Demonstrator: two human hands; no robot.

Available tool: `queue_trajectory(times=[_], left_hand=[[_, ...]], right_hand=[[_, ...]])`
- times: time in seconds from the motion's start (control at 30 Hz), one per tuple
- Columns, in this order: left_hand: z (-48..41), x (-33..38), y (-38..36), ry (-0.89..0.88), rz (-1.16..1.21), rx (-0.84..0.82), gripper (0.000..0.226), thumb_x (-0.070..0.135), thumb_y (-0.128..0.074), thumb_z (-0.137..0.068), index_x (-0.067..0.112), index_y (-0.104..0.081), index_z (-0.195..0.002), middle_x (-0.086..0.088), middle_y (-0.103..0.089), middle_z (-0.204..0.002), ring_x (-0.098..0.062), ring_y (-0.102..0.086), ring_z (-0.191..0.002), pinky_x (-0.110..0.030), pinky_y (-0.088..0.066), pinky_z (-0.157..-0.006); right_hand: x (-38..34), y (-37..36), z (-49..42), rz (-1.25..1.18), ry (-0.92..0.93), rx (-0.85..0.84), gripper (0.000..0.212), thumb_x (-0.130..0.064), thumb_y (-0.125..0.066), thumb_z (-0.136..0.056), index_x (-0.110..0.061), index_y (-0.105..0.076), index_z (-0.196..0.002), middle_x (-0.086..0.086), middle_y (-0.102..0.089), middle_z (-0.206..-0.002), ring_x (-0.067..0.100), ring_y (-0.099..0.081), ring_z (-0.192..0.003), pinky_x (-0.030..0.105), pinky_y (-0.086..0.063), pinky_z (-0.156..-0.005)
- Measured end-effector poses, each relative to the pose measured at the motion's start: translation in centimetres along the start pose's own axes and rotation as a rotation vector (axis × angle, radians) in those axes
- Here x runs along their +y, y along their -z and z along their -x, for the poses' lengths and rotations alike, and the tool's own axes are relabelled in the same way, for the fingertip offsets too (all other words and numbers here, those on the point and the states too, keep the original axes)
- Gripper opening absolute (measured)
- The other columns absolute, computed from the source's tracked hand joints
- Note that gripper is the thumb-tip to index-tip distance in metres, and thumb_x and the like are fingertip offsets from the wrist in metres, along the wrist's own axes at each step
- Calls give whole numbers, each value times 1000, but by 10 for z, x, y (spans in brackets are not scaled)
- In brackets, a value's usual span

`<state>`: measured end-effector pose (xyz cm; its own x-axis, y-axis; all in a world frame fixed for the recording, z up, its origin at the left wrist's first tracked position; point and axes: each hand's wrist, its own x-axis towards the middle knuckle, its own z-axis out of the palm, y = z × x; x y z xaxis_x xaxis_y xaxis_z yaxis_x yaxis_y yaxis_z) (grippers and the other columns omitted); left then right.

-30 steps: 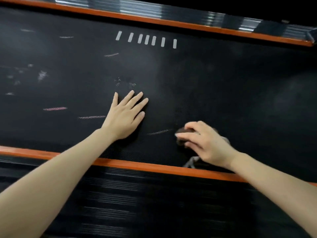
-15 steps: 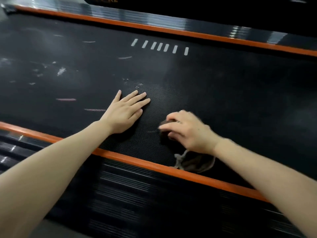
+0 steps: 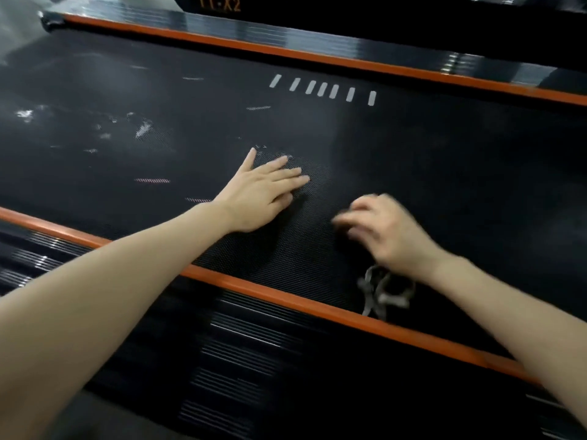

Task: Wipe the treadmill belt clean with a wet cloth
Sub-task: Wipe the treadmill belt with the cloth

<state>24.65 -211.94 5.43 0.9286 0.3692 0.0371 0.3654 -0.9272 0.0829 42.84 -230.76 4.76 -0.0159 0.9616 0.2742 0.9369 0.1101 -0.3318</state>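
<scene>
The black treadmill belt [image 3: 444,173] fills the head view, with pale smudges and streaks on its left part. My left hand [image 3: 263,192] lies flat on the belt with straight fingers. To its right, my right hand [image 3: 384,233] is blurred by motion, its fingers curled over a dark cloth [image 3: 386,290]. Most of the cloth is hidden under that hand; a grey-edged tail trails from below the wrist toward the near orange rail.
An orange rail [image 3: 286,295] and a ribbed black side deck [image 3: 241,350] border the belt's near side. A second orange rail [image 3: 317,57] runs along the far side. Several short white dashes [image 3: 322,88] mark the belt near it.
The view has shifted, showing more of the belt's left end. My right hand has slid the cloth slightly and is now blurred by motion. My left hand has stayed flat in place.
</scene>
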Motion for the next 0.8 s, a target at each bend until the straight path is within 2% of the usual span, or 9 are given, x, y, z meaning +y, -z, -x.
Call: queue_trajectory(times=[0.07,0.13,0.23,0.3,0.4,0.57,0.63,0.73,0.8], left_hand=[[-3,-15,4,10,30,55,45,32,-29,-102,31,-27,-147,10,-25,-154,-14,-6,-146,-49,9,-116],[-6,-32,5,15,-3,61,45,34,-27,-102,31,-27,-147,9,-23,-155,-15,-6,-146,-49,8,-115],[-9,-59,5,12,-13,65,47,34,-26,-101,29,-26,-148,7,-22,-156,-16,-5,-146,-50,8,-115],[-9,-76,5,20,19,91,47,34,-26,-101,26,-28,-147,5,-23,-156,-17,-6,-146,-51,6,-115],[-7,-101,7,-2,38,105,53,42,-17,-98,24,-30,-147,4,-24,-155,-18,-7,-146,-51,6,-115],[-18,-138,7,-15,10,54,51,39,-22,-101,21,-26,-149,1,-21,-156,-20,-6,-146,-50,4,-115],[-21,-146,6,5,-5,7,52,39,-21,-101,20,-21,-150,-1,-18,-158,-21,-3,-146,-50,3,-115],[-21,-151,2,23,-20,-44,55,41,-17,-101,20,-15,-151,-2,-11,-159,-22,0,-146,-49,3,-116],[-20,-152,-2,5,-15,-59,55,42,-16,-101,20,-13,-151,-3,-8,-159,-23,1,-146,-48,3,-116]], right_hand=[[18,5,-4,55,-232,142,32,-26,-51,-88,-11,-71,-108,12,-60,-98,28,-55,-85,39,-44,-86],[8,-5,-15,104,-325,176,33,-25,-50,-88,-9,-71,-106,14,-59,-96,31,-55,-84,42,-45,-83],[-45,-27,-23,48,-214,73,37,-30,-45,-88,-10,-70,-106,14,-59,-97,32,-56,-83,33,-37,-78],[-75,-33,-15,-6,-126,-34,37,-31,-46,-90,-11,-68,-112,12,-59,-107,27,-54,-89,32,-41,-83],[-52,-17,-8,105,-149,-66,35,-29,-47,-92,-12,-68,-114,12,-59,-110,25,-54,-94,32,-42,-88],[1,11,14,320,-905,250,31,-19,-48,-95,-7,-66,-117,20,-55,-111,42,-52,-101,43,-40,-92],[-15,4,-5,353,-1043,259,30,-19,-47,-96,-7,-66,-116,23,-55,-111,43,-51,-103,43,-39,-93],[-72,-33,-61,310,-760,182,42,-34,-37,-87,-11,-68,-105,17,-58,-94,37,-55,-87,42,-44,-80],[-115,-64,-91,216,-550,101,39,-33,-42,-86,-11,-67,-107,14,-58,-97,33,-56,-83,40,-48,-77]])
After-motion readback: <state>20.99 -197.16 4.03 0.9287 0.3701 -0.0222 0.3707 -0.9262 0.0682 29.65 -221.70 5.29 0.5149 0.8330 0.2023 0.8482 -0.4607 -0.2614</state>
